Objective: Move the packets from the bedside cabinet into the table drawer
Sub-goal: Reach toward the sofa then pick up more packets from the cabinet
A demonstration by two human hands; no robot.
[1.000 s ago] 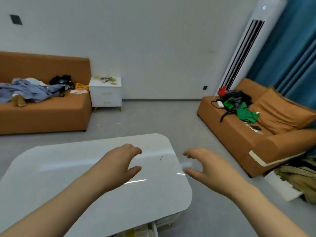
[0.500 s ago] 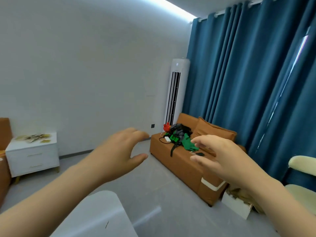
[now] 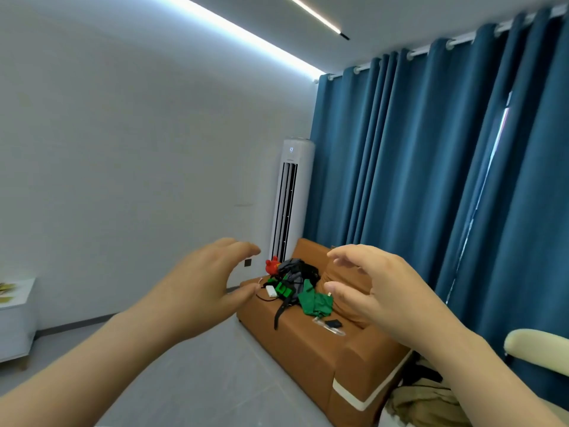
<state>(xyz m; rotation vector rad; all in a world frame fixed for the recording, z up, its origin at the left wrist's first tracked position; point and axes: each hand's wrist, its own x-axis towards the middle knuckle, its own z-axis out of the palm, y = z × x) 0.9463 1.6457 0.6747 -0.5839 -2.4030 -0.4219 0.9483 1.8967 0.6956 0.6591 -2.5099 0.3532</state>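
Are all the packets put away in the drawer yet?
Not yet. Nothing looks done: the drawer is out of view. The left hand and right hand are raised, open and empty. Some packets lie on the bedside cabinet, left to move.

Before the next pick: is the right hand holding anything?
Empty. The right hand is open, its fingers loosely curved with nothing between them.

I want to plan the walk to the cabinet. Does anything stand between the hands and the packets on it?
Nothing visible does. The left hand and right hand are empty; only bare floor lies before the bedside cabinet at the left edge, where the packets lie on top.
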